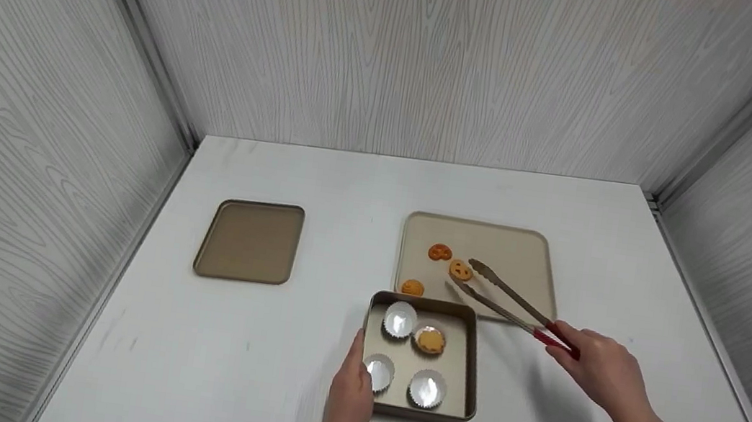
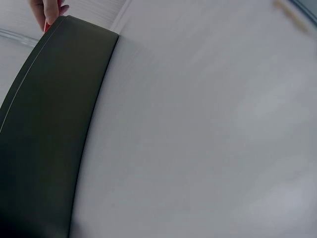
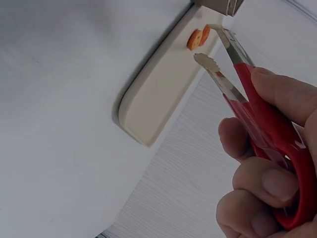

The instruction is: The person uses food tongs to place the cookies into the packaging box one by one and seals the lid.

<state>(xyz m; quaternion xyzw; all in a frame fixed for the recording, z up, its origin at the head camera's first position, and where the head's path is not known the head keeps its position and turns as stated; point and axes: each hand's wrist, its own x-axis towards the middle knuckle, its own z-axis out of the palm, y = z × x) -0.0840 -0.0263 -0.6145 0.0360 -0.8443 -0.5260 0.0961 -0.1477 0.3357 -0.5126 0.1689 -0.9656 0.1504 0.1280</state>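
My right hand (image 1: 605,372) grips red-handled tongs (image 3: 270,119). Their spread tips lie on either side of a round cookie with holes (image 1: 461,270) on a beige tray (image 1: 509,247). A darker pretzel-shaped cookie (image 1: 440,252) and another round cookie (image 1: 413,287) lie on that tray too. At the left wall of a square baking pan (image 1: 472,362), my left hand (image 1: 350,396) holds the side, thumb at the rim. Inside the pan are several silvery fluted cups (image 1: 426,389); one holds a yellow-orange cookie (image 1: 431,341).
A smaller brown tray (image 1: 250,242) lies at the left of the white table (image 1: 239,367). The square pan's far edge overlaps the beige tray's near edge in the head view. Pale wood-grain panels (image 1: 382,52) stand at the back and both sides.
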